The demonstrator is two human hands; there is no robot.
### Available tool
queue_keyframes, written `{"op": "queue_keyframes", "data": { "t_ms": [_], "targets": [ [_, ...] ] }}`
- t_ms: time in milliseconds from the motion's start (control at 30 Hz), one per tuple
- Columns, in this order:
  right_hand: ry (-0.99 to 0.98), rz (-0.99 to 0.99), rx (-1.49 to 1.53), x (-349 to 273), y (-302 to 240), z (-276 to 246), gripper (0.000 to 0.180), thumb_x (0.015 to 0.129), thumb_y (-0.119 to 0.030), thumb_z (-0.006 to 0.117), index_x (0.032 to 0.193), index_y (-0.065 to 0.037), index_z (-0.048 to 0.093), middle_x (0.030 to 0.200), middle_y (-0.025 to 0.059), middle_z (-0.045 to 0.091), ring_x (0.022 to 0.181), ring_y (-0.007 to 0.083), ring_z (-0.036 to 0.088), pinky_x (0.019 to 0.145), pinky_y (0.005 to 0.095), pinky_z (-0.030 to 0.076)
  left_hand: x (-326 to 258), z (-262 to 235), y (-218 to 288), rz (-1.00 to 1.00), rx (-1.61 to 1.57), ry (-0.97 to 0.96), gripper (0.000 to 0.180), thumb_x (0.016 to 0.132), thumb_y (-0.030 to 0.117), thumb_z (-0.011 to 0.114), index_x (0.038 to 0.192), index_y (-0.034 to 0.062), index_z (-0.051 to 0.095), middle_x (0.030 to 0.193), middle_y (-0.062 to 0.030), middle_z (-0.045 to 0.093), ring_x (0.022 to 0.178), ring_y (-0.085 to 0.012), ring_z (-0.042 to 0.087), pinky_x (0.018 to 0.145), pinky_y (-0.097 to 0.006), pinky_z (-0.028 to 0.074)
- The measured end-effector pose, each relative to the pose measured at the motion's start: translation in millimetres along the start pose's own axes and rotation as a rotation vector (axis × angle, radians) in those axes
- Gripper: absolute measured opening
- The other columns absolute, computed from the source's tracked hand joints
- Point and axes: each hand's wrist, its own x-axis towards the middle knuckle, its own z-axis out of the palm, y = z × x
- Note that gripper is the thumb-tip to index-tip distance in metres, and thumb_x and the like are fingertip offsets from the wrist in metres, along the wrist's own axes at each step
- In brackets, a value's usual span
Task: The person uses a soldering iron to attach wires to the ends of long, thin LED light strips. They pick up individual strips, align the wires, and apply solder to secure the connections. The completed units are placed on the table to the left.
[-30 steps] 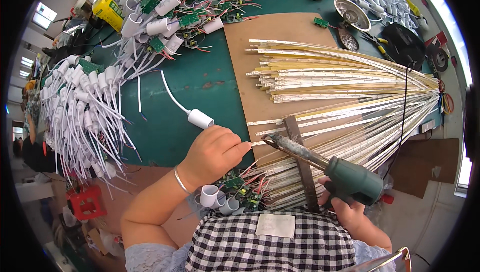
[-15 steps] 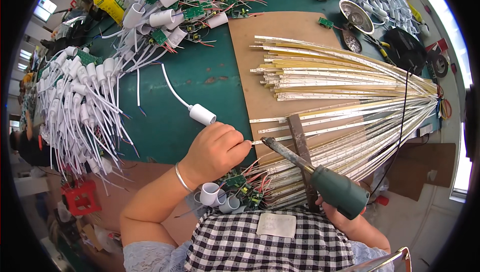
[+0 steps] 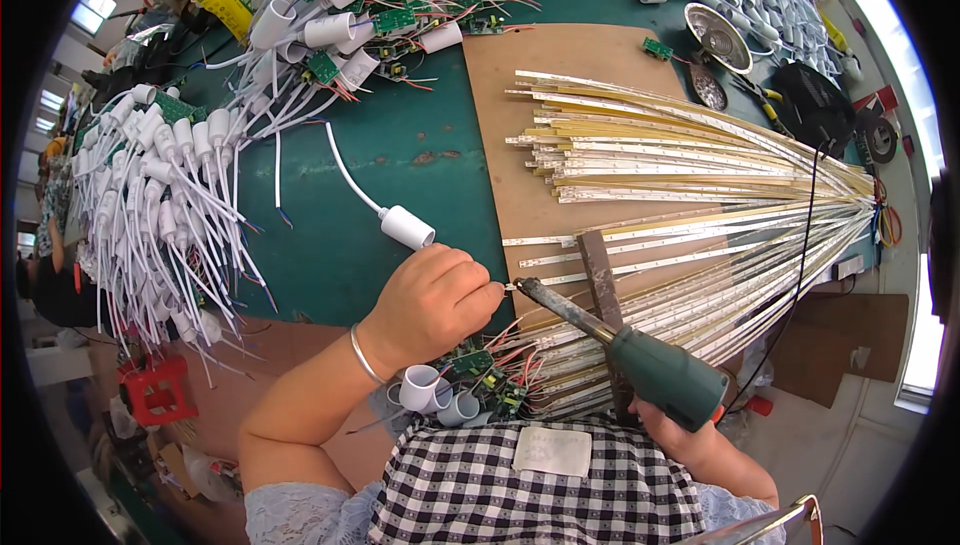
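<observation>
Touching soldering iron (image 3: 640,360) tip to left-hand (image 3: 435,300) grip.

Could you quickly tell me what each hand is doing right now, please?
Left hand: closed, pinching something small at the soldering iron tip; what it is cannot be told.
Right hand: closed around the soldering iron's green handle.

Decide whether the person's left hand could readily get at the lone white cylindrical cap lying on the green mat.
Probably yes: the left hand sits just below the white cap, with only bare green mat between them; but its fingertips pinch something small at the soldering iron tip.
</observation>
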Motion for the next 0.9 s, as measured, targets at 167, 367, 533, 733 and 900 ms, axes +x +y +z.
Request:
{"op": "queue_keyframes", "data": {
  "t_ms": [167,367,533,733,900],
  "targets": [
    [-0.017,0.024,-0.031,2,-2,-1,0.032,0.074,-0.009,0.068,0.106,-0.003,0.067,0.104,0.0125,0.07,0.098,0.0337,0.065,0.089,0.042,0.049,0,0,0,0.004,-0.009,0.003,0.028,0.06,0.002,0.073,0.087,0.0046,0.066,0.082,-0.0054,0.057,0.074,-0.0247,0.058,0.063,-0.037,0.049],
    [-0.023,0.04,-0.024,5,-8,-2,0.032,0.074,-0.01,0.069,0.106,-0.005,0.067,0.102,0.0106,0.07,0.096,0.0318,0.065,0.091,0.0409,0.048,2,1,1,0.003,0.028,0.027,0.017,0.067,0.007,0.069,0.082,0.006,0.063,0.083,-0.0051,0.056,0.075,-0.0224,0.058,0.063,-0.034,0.048],
    [-0.041,0.03,-0.074,5,-8,-2,0.031,0.074,-0.01,0.07,0.105,-0.005,0.067,0.101,0.0103,0.07,0.094,0.0313,0.066,0.09,0.0398,0.048,3,0,1,-0.003,0.02,0.02,0.017,0.066,0.007,0.069,0.082,0.0058,0.063,0.083,-0.0051,0.056,0.075,-0.0221,0.058,0.063,-0.034,0.048],
    [-0.009,-0.007,0.072,6,-13,-6,0.032,0.08,-0.007,0.064,0.111,0.0,0.062,0.097,0.0119,0.068,0.086,0.0271,0.065,0.08,0.0356,0.052,2,0,1,-0.006,0.014,-0.008,0.024,0.062,0.004,0.072,0.085,0.0052,0.065,0.083,-0.0052,0.057,0.075,-0.0239,0.058,0.064,-0.036,0.049],
    [-0.075,-0.185,-0.074,4,-1,-11,0.039,0.087,-0.002,0.055,0.126,0.006,0.051,0.088,0.0098,0.063,0.075,0.0164,0.063,0.069,0.0298,0.054,1,-1,1,-0.005,0.025,-0.022,0.028,0.061,0.003,0.074,0.087,0.0053,0.066,0.083,-0.0052,0.057,0.075,-0.0249,0.058,0.065,-0.037,0.049]
  ]
}}
